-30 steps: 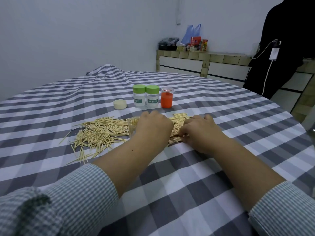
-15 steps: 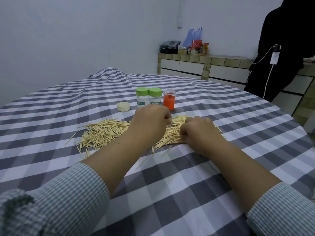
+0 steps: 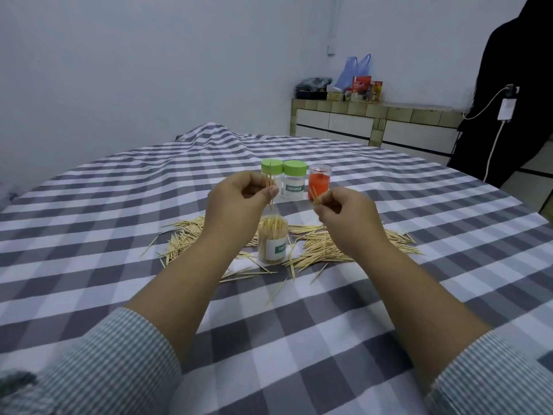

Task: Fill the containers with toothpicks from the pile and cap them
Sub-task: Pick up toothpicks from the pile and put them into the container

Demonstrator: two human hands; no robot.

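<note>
Clear open jar (image 3: 272, 241) packed with toothpicks — both hands, left (image 3: 239, 202), right (image 3: 344, 214), pinching toothpicks above

Home room: checked tablecloth (image 3: 389, 295), tiled counter (image 3: 374, 110) holding groceries (image 3: 362, 91).

A table (image 3: 419, 223) under a grey-and-white checked cloth (image 3: 119, 223) carries everything. In the middle lies a loose pile of toothpicks (image 3: 326, 250), with an open clear jar (image 3: 273, 242) (already packed with toothpicks) standing upright in it. Behind the pile, in a row, stand two green-capped jars (image 3: 294, 180) and an orange container (image 3: 319, 181).
</note>
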